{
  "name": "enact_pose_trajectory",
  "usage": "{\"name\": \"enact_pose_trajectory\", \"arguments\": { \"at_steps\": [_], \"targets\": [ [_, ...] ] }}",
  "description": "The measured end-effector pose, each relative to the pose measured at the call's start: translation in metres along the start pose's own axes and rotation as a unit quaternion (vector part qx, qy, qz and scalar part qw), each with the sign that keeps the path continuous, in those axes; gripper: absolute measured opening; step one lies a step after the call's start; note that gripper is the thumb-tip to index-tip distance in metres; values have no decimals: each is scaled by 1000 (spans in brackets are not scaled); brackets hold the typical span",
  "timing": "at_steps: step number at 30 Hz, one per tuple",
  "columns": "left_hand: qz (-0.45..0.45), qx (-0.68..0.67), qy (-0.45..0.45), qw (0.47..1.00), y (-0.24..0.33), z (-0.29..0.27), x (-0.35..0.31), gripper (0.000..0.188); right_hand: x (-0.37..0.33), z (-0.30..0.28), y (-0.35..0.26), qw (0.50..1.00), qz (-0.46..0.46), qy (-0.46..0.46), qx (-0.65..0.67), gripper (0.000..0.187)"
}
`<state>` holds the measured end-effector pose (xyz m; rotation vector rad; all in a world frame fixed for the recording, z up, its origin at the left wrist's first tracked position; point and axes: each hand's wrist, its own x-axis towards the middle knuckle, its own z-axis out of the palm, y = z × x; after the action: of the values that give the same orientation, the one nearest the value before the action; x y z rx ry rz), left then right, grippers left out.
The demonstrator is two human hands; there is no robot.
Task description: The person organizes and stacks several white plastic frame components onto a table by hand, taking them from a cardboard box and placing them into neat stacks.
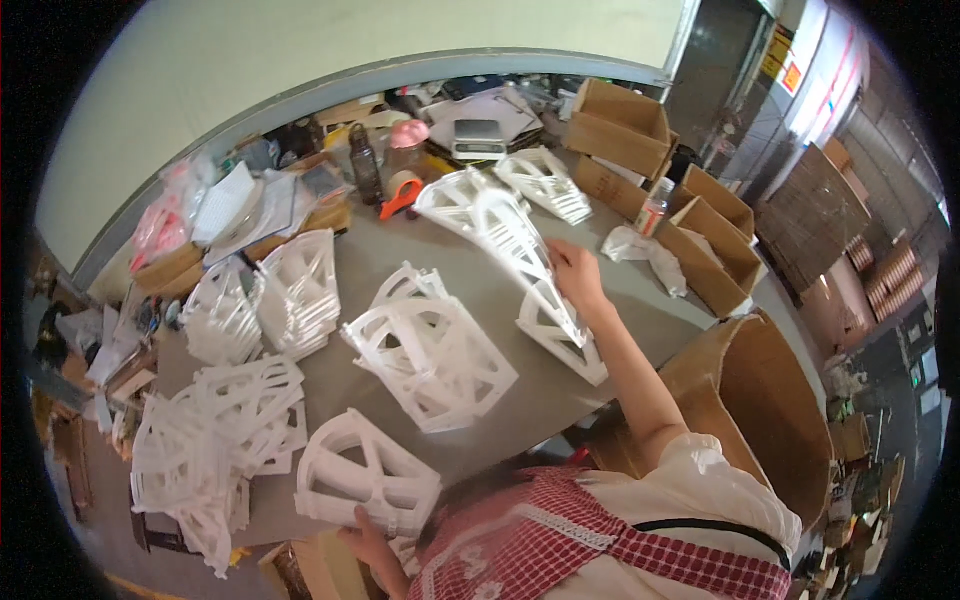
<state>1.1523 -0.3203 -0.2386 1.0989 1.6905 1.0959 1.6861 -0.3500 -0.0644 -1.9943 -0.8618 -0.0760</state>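
Two bare hands work over one grey, smooth-topped bench [640, 300]. The right hand [577, 275] is closed on the edge of one tilted set of white frames [490, 225], rigid, fan-shaped plastic pieces with curved rims and openwork ribs. The left hand [368, 545] has its thumb against the lower edge of one near stack [370, 475] of the same pieces, at the bench's front edge; its fingers are mostly out of sight, so I cannot tell whether it grips or merely steadies.

One middle stack [430, 350] lies between the hands, and one smaller group [560, 340] sits beneath the right wrist. Two ribbed upright stacks [260, 300] stand side by side to the left, above one jumbled heap [200, 450]; another back stack [545, 185] lies near one flat scale [478, 140].

Two bottles show: one dark bottle [365, 165] and one clear bottle [655, 205] with a label. One jar [408, 150] has a rounded pink top. One large brown corrugated carton [690, 375] gapes open beside the right forearm.
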Motion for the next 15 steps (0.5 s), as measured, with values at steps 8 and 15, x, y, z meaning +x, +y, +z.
{"name": "enact_pose_trajectory", "arguments": {
  "at_steps": [8, 15],
  "targets": [
    [-35, 14, -14, 999, 3, 0, 6, 57, -53, -6, 157, 973, 171, 18, -155, 25],
    [-5, 103, 13, 995, -20, -9, 10, 59, -60, -12, 153, 922, 1, 27, -386, 22]
  ]
}}
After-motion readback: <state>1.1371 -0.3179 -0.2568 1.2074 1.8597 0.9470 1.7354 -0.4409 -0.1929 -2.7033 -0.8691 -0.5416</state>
